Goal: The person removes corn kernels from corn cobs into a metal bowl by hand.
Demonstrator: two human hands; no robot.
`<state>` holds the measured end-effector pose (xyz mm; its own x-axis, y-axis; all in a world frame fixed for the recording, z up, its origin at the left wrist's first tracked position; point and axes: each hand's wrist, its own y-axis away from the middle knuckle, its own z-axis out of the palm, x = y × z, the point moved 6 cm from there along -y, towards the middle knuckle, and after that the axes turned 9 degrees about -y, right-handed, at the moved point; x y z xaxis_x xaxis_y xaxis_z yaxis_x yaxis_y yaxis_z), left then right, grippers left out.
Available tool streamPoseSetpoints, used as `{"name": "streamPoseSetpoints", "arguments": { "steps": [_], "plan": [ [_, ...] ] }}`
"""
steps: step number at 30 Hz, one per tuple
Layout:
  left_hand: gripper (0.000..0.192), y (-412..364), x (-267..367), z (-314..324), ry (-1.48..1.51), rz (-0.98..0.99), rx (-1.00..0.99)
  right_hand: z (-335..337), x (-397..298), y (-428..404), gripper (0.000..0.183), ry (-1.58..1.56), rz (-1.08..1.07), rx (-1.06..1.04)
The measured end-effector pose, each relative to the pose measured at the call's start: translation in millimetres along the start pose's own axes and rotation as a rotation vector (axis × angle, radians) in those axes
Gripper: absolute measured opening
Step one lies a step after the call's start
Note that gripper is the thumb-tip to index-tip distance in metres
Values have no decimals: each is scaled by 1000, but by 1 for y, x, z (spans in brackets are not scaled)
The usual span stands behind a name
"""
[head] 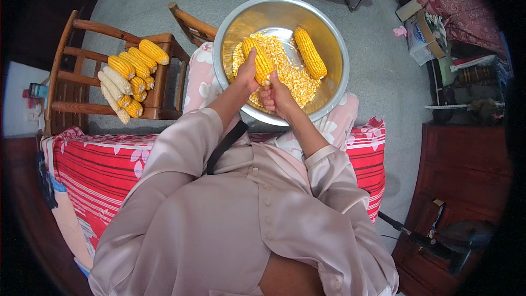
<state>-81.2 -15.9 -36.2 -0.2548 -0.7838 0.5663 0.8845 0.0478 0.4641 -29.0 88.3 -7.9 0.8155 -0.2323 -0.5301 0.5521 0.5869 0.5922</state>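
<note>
A yellow ear of corn [259,62] is held over a large metal basin [342,57]. My left hand [247,75] grips it along its left side, with the thumb lying on the kernels. My right hand [279,95] is at the ear's lower end, thumb pressed there and fingers curled; some fingers are hidden under it. Loose corn kernels [294,80] spread over the basin's floor beneath both hands. Another whole ear of corn [310,53] leans on the right inside of the basin, touching neither hand. The basin rests at my knees.
To the left, a wooden chair [158,90] carries several yellow corn ears [135,63] and a few pale bare cobs [117,80]. A second wooden chair [197,22] stands behind the basin's left rim. A cardboard box [425,39] and a dark wooden cabinet [460,156] are at the right.
</note>
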Motion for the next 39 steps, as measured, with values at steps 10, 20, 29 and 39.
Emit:
{"name": "streamPoseSetpoints", "arguments": {
  "steps": [10, 20, 29, 39],
  "plan": [
    [52, 1, 1, -1, -35, -46, 47, 2, 0, 0, 44, 2, -7, -67],
    [55, -4, 0, -1, 57, -25, 4, 8, -3, 4, 44, -30, -4, -143],
    [55, -15, -8, -9, -46, -42, -10, 5, -3, 0, 57, -39, 44, -74],
    [52, -8, -8, -6, -62, -98, 68, -2, -3, -2, 45, -84, 30, -5]
  ]
}}
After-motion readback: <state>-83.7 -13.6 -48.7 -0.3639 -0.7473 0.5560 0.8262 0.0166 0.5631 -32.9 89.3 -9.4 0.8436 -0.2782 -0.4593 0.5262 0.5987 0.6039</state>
